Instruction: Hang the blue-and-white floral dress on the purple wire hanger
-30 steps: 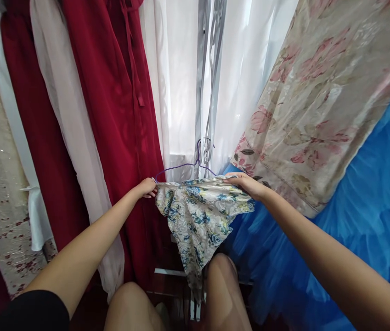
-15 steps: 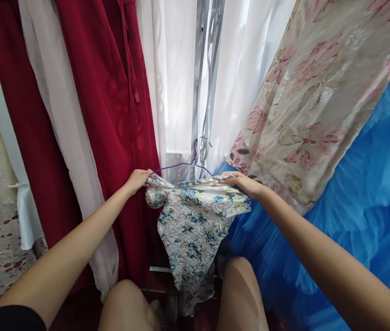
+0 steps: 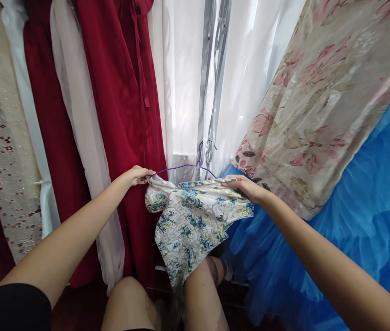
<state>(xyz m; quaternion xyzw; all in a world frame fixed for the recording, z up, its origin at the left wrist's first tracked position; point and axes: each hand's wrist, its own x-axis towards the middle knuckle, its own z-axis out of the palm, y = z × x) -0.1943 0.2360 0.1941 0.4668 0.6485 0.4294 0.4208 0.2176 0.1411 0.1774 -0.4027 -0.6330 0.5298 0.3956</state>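
Note:
A white garment with a blue and yellow floral print [image 3: 189, 216] hangs between my two hands. From its top rises a purple wire hanger [image 3: 188, 166], its hook pointing up and partly over the grey ribbons. My left hand [image 3: 138, 175] pinches the garment's upper left corner by the hanger's end. On the other side, my right hand [image 3: 245, 187] grips the upper right edge, fingers partly hidden by the cloth. The fabric is stretched across the top, and its lower part drapes down against my knee.
Dark red gowns [image 3: 122, 92] and a pale sheer cloth [image 3: 77, 105] hang at left. Behind the hanger are a white curtain [image 3: 184, 92] and grey ribbons [image 3: 206, 78]. A pink-flowered dress [image 3: 315, 105] and a blue tulle skirt [image 3: 360, 207] fill the right side.
The view has turned slightly left, so the surroundings sit further right. My right-side knee has moved left, behind the garment's lower part. Both hands keep their hold.

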